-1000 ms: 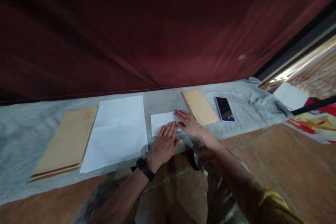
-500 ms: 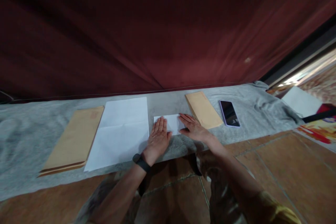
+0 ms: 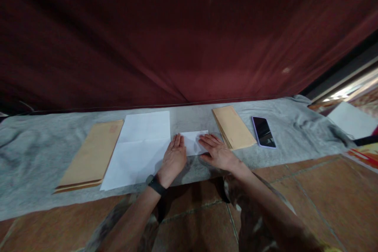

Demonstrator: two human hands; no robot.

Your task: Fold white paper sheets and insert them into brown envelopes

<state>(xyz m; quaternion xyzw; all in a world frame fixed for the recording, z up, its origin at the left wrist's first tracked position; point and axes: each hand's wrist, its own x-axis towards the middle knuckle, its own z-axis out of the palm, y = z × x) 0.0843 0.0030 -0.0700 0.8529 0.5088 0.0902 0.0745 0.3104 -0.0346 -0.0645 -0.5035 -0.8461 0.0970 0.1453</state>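
A small folded sheet of white paper [image 3: 191,143] lies flat on the grey cloth between my hands. My left hand [image 3: 174,155], with a dark watch on its wrist, rests at the paper's left edge, fingers straight and close together. On the paper's right end lies my right hand [image 3: 217,151], palm down with the fingers a little spread. Left of my hands are larger white sheets [image 3: 141,145] with a crease across the middle. A stack of brown envelopes [image 3: 91,151] sits beyond them on the left. More brown envelopes [image 3: 234,126] lie just right of my right hand.
A phone [image 3: 264,131] in a lilac case lies on the grey cloth [image 3: 295,126] at the right. Dark red fabric [image 3: 189,39] hangs along the back. Brown floor tiles [image 3: 333,189] show below the cloth's front edge. A white flat thing [image 3: 352,120] is at the far right.
My left hand has slid off the paper's face to its left edge. My right hand has shifted slightly further over the paper. The whole view has shifted a little.
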